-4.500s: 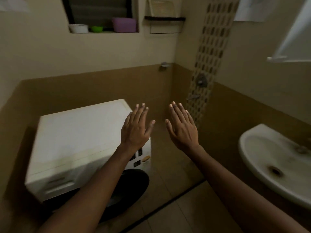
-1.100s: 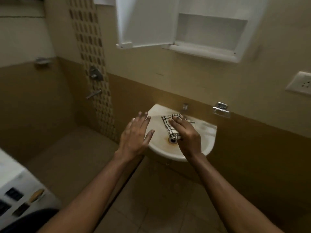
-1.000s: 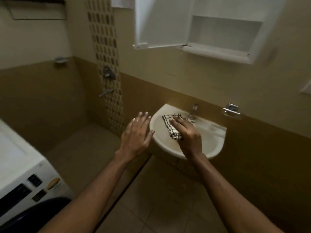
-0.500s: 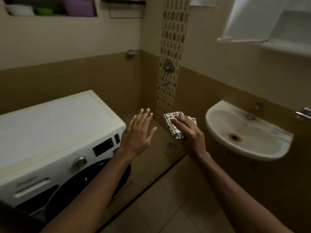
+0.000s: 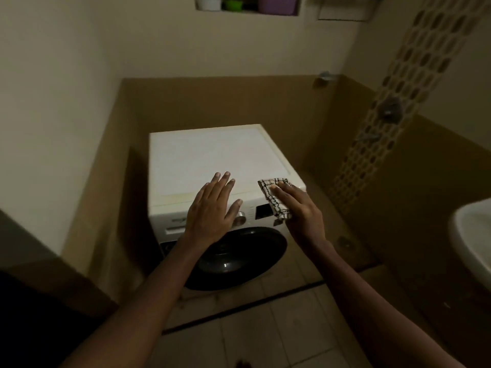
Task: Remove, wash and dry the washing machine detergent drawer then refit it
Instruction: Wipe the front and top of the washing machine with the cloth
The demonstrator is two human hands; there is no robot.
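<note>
A white front-loading washing machine [image 5: 212,158] stands against the tiled wall, its dark round door [image 5: 239,256] facing me. The detergent drawer [image 5: 174,229] sits closed at the left of the control panel, partly behind my left hand. My left hand [image 5: 212,208] hovers flat with straight fingers over the panel's front edge, near the silver dial [image 5: 240,217]. My right hand [image 5: 300,211] holds a folded black-and-white checked cloth [image 5: 273,193] above the machine's right front corner.
A white basin [image 5: 470,243] juts from the right wall. Wall taps [image 5: 389,110] sit on the patterned tile strip. A niche above holds a purple tub [image 5: 276,4] and small bowls. Tiled floor lies below, with a dark threshold strip before the machine.
My right hand picked the checked cloth out of the basin. I turned left from the basin to face the washing machine, and both hands now hover over its front.
</note>
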